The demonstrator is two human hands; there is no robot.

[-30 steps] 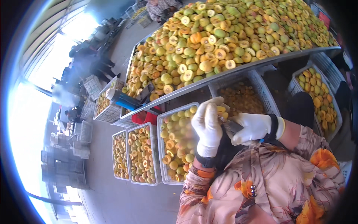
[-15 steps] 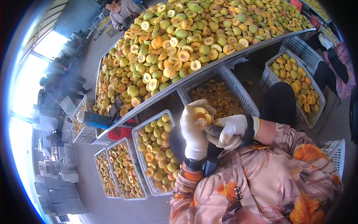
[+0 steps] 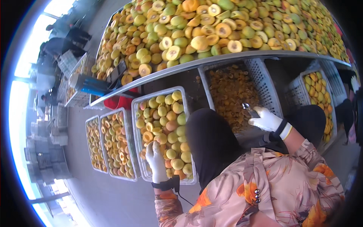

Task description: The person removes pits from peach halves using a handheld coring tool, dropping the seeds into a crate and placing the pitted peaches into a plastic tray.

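1. The left hand (image 3: pixel 157 162) in a white glove reaches down into the white crate of whole fruit (image 3: pixel 165 130), fingers curled on the fruit; whether they grip one cannot be told.
2. The right hand (image 3: pixel 267 120) pinches a small metal tool (image 3: pixel 249 110) over the crate of pits (image 3: pixel 234 94).
3. It looks like picking the next fruit; the fingers need a firm grip.
4. Cut halves fill the tabletop (image 3: pixel 211 60). No labels show.

Matt white cloth gloves are worn on the left hand (image 3: pixel 157 160) and right hand (image 3: pixel 266 120); beside the latter, a white plastic lattice crate (image 3: pixel 264 81) is seen.
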